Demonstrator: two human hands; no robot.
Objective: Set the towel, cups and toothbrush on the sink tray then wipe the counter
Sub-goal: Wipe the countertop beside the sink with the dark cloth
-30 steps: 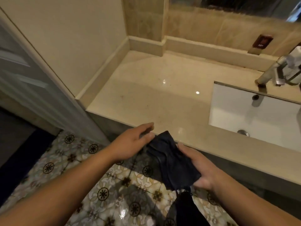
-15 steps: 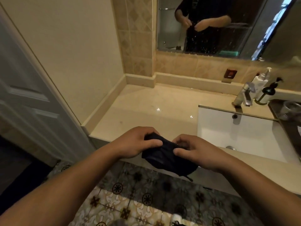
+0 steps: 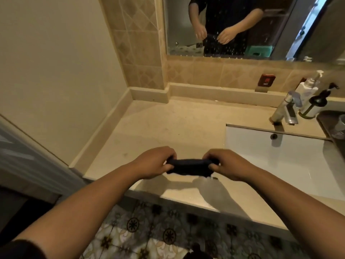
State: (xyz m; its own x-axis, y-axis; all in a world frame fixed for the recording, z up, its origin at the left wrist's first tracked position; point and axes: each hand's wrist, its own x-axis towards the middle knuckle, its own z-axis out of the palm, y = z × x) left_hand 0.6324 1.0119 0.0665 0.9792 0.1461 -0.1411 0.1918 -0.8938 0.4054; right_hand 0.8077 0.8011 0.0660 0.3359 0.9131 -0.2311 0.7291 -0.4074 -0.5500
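A small dark cloth [image 3: 190, 166] is stretched into a short roll between both hands, just above the front part of the beige counter [image 3: 168, 128]. My left hand [image 3: 153, 163] grips its left end and my right hand [image 3: 226, 164] grips its right end. At the far right edge lies a dark tray [image 3: 324, 124] with a clear cup [image 3: 340, 128] on it, both cut off by the frame. No toothbrush shows.
A white sink basin [image 3: 280, 157] is set into the counter on the right, with a chrome tap [image 3: 286, 111] behind it. A white pump bottle [image 3: 308, 88] and a dark pump bottle [image 3: 317, 103] stand beside the tap. A mirror [image 3: 242, 27] hangs above; a wall and door frame close off the left.
Both hands have lifted the cloth from below the counter edge to above the counter and pulled it from a loose bunch into a tight roll. The view has tilted up toward the mirror.
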